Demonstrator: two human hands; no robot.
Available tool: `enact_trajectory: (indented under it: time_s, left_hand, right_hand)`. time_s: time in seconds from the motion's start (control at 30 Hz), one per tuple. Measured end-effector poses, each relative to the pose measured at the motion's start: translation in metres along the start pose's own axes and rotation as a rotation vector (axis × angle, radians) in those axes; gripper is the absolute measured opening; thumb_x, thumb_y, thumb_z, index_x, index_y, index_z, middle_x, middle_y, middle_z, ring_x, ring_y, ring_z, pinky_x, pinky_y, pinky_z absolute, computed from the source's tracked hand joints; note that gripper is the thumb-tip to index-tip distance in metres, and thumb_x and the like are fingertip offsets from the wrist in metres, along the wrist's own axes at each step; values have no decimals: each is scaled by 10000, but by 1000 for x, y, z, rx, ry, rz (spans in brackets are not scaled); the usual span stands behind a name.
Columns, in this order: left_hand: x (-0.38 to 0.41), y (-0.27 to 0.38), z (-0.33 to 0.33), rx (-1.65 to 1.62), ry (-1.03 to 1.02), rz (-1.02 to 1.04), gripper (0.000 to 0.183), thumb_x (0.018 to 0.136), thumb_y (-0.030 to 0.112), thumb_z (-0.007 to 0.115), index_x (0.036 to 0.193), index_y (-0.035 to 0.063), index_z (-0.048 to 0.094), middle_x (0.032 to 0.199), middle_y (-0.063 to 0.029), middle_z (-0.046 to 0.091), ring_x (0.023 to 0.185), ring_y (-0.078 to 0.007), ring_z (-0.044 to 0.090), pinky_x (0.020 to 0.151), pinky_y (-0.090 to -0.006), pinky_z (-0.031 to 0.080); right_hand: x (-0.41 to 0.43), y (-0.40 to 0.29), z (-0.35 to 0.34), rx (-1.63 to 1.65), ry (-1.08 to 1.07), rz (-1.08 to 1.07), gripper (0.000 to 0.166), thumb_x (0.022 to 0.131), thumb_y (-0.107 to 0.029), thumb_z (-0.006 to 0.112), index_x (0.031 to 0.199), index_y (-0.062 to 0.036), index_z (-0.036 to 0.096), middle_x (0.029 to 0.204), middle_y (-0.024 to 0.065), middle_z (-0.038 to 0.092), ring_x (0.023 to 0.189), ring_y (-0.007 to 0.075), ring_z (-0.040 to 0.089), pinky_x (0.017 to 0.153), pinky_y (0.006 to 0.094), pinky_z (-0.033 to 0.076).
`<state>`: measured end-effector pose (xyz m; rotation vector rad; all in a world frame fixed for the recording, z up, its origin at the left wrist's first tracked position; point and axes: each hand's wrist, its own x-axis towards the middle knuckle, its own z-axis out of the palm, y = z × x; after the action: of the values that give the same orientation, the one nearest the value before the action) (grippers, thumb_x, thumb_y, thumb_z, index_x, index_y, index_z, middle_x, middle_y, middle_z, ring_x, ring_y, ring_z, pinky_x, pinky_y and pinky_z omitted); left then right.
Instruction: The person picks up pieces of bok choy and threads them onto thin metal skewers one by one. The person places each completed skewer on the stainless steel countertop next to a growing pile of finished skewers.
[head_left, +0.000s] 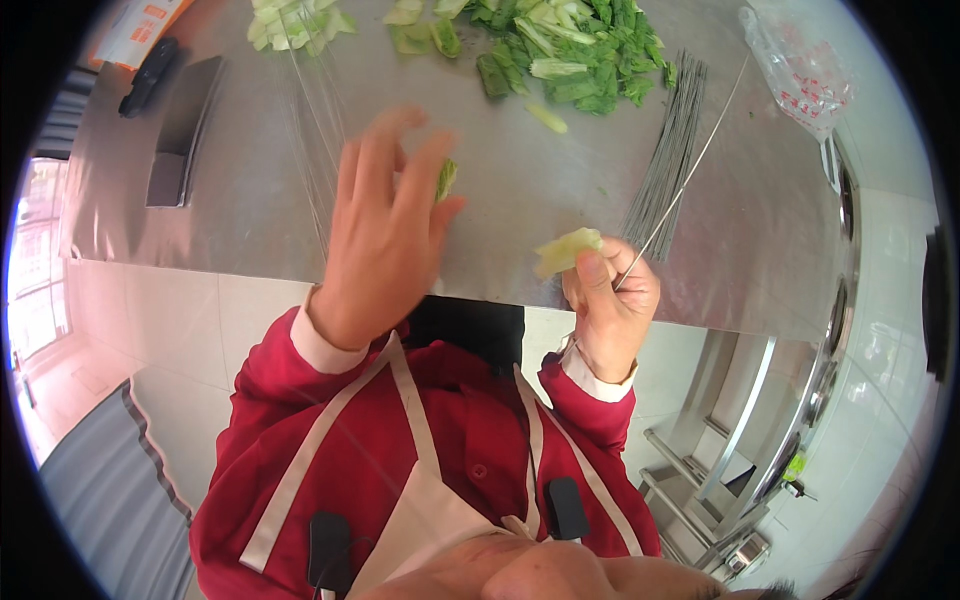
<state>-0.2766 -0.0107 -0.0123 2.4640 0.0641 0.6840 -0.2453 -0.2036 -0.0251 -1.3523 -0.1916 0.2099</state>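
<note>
In my right hand (611, 300) I pinch a pale green leaf piece (568, 252) between thumb and fingers. The same hand grips a thin metal skewer (694, 169), which slants up to the right. My left hand (386, 232) is blurred above the steel table (487, 195), its fingers spread. A green leaf piece (447, 180) shows between its thumb and forefinger; whether it is held or lies beneath, I cannot tell. A bundle of bare metal skewers (670, 161) lies right of centre. To the left, several thin skewers (304, 124) run to a cluster of pale leaf pieces (296, 26).
Cut leafy greens (585, 56) are heaped at the far side, with a stray pale stalk piece (546, 118) nearby. A clear plastic bag (802, 71) lies far right. At left are a dark rectangular holder (184, 139), a black object (148, 77) and an orange-white packet (142, 30).
</note>
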Motion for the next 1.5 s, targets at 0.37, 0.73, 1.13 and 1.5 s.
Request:
enact_trajectory:
  time_s: [0.37,0.73,1.13,1.5]
  left_hand:
    - [-35,2,26,-137,-218,346,378,658,-4,683,1028,-27,605,1114,-126,570,996,-293,553,826,-389,440]
    - [-18,21,48,-172,-253,315,443,706,-1,621,1143,-14,547,1234,-135,516,1090,-297,511,897,-403,407]
    - [-11,2,35,-99,-230,275,328,705,-21,609,1033,-24,614,1068,-120,609,966,-281,559,842,-380,440]
    - [-9,1,40,-172,-207,263,305,702,-16,679,997,-26,605,1036,-113,607,936,-298,561,825,-382,453]
  right_hand:
    - [4,-9,3,-1061,-55,-122,332,808,-89,688,1122,-4,622,544,92,507,453,74,455,455,239,384]
    - [-18,-21,-51,-846,32,-60,450,844,-73,634,1277,-5,531,535,-41,378,503,38,327,501,182,302]
    - [-66,-33,-78,-763,-227,122,434,885,-19,514,1317,6,484,537,25,298,451,90,302,460,232,289]
    - [-91,-33,-99,-781,-389,136,459,830,45,546,1286,-6,523,537,36,286,443,118,278,456,247,256]
